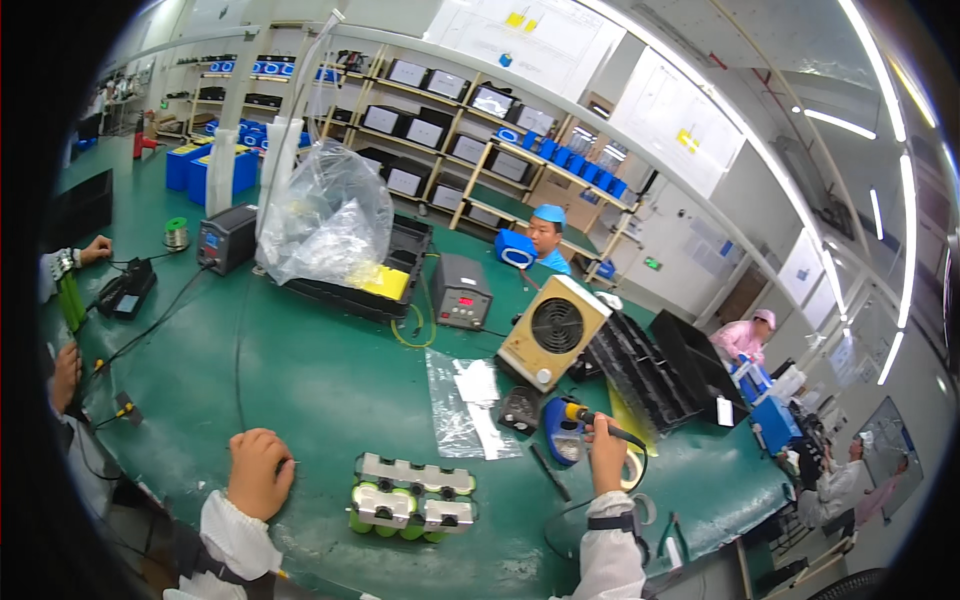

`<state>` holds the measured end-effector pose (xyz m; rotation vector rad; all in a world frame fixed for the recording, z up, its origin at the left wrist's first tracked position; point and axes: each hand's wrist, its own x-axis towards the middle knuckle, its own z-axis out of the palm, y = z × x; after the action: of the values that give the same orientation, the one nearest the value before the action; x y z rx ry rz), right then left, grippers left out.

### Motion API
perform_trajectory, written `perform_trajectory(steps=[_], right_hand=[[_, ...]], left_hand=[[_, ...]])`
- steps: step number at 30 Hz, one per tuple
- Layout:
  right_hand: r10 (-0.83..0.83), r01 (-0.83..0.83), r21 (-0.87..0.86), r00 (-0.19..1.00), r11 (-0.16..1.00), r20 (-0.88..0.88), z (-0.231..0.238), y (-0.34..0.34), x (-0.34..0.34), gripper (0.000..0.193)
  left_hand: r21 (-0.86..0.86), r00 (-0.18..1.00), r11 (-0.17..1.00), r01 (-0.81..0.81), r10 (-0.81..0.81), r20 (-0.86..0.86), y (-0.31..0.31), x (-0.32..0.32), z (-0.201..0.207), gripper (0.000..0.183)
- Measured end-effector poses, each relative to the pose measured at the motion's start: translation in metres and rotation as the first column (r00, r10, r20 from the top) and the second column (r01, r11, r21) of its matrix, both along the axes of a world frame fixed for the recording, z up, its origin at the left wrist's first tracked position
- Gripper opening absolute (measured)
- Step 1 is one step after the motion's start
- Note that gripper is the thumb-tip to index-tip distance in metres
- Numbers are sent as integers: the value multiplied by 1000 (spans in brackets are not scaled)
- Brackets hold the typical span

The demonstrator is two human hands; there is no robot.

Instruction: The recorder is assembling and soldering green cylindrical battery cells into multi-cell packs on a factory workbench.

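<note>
My right hand (607,455) is closed round a soldering iron (578,412), whose tip end is at a blue iron stand (563,438). On the green table at the left, my left hand (260,474) rests with its fingers curled in; what is inside them, if anything, is hidden. Between my hands lies a battery pack (412,497) of green cylindrical cells in black holders, with silvery metal strips across the top. Neither hand touches it. A small dark box (520,410) stands beside the iron stand.
Behind the pack lies a clear bag of metal strips (476,400). A fan unit (553,332), a soldering station (463,292) and black trays (640,370) stand farther back. Pliers (673,540) and a tape roll (632,470) are at the right. A co-worker's hand (66,377) shows at far left.
</note>
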<state>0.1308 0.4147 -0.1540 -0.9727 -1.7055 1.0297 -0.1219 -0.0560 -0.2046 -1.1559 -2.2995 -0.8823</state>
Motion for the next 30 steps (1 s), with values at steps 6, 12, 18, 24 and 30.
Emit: perform_trajectory(steps=[6,12,18,24,30], right_hand=[[417,-622,-412,768,666,-485,10,-93,5,42],[884,-834,-359,465,418,-52,1,-151,-10,68],[938,-875,-351,347,334,26,4,-163,-8,83],[923,-878,-286,351,383,159,3,-178,-15,90],[900,-867,-247,397,432,182,-3,-183,-13,90]], left_hand=[[-10,999,999,35,-35,-6,5,0,1,14],[-56,994,994,-89,92,59,-8,1,6,13],[87,968,996,24,-45,247,-14,6,25,35],[-5,702,852,523,-428,568,3,44,64,95],[-140,688,837,529,-327,648,34,42,67,88]])
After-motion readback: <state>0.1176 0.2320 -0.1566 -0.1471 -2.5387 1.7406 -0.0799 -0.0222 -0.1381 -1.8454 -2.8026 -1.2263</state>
